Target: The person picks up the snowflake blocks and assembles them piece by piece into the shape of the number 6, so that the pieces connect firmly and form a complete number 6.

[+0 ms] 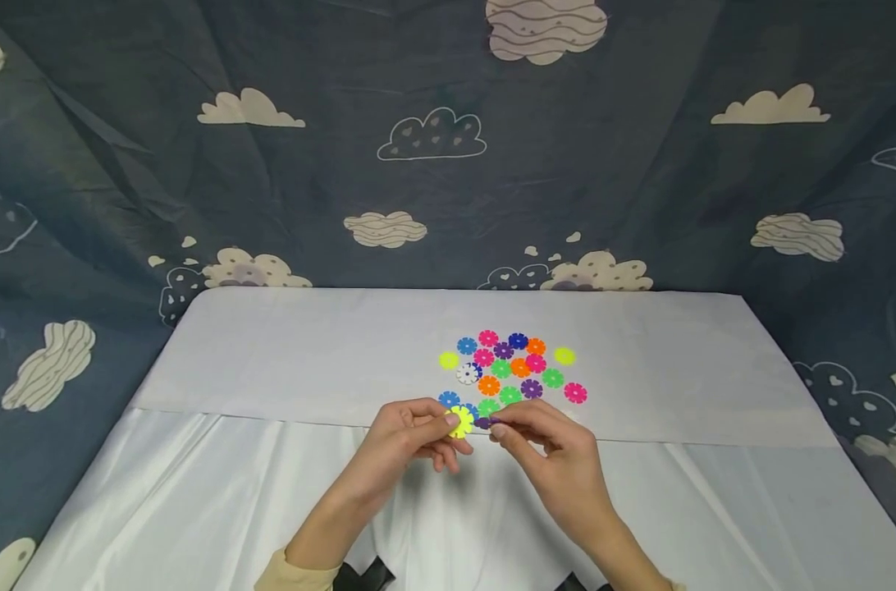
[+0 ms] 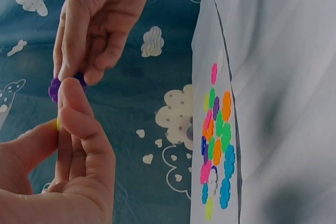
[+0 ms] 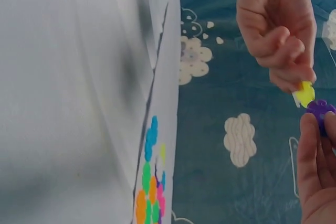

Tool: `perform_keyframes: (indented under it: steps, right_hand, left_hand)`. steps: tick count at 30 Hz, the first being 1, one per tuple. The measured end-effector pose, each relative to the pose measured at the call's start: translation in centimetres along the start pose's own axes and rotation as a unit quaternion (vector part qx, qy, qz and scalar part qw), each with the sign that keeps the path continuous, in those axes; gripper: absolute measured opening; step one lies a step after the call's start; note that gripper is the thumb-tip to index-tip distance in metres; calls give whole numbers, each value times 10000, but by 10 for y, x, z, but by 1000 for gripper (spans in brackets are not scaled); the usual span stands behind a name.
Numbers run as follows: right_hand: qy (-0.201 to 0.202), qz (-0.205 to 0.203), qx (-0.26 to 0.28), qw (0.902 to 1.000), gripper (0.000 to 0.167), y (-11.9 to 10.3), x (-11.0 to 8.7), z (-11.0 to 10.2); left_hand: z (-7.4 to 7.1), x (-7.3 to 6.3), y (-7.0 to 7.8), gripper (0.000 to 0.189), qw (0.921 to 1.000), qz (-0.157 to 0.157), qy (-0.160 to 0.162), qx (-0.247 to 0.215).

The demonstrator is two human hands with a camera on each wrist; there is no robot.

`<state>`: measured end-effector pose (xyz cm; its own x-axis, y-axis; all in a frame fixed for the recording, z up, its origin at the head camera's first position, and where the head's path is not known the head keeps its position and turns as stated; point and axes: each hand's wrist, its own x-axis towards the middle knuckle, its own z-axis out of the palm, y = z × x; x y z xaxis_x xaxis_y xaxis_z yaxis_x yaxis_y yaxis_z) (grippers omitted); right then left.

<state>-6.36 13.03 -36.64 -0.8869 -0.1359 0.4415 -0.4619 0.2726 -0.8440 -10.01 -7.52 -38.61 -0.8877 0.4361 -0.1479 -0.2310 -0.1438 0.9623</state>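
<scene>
My left hand [image 1: 407,433] pinches a yellow notched disc [image 1: 460,422], flower-shaped like an interlocking building disc, between thumb and fingers. Opposite it, my right hand [image 1: 559,447] pinches a purple notched disc [image 3: 319,113] by its edge. In the right wrist view the yellow disc's edge meets or overlaps the purple disc's; whether their slots interlock cannot be told. A sliver of white shows beside the yellow disc there. Both hands are raised above the near part of the table, in front of a spread of loose discs [image 1: 500,368].
The loose discs lie flat in pink, orange, green, blue, purple, yellow and one white [image 1: 467,373]. They rest on a white-covered table [image 1: 308,353], with a seam in its cloth. Behind hangs a dark cloud-patterned curtain [image 1: 330,189].
</scene>
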Motion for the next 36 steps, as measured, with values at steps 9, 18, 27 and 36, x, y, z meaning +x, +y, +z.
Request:
perform_keyframes:
  steps: [9, 18, 27, 36]
  right_hand:
    - [-30, -147, 229, 9996, 19, 17, -6, 6]
    - [59, -221, -41, 9997, 16, 36, -9, 12]
    - [-696, 1220, 257, 9898, 13, 49, -2, -7]
    - [-532, 1690, -1093, 9781, 21, 80, 7, -46]
  left_hand:
    - [5, -1, -2, 27, 9998, -156, -93, -54]
    - [11, 3, -11, 20, 10000, -39, -48, -71]
    - [9, 7, -14, 23, 9982, 6, -78, 596]
    - [-15, 3, -6, 25, 9941, 194, 366, 1003]
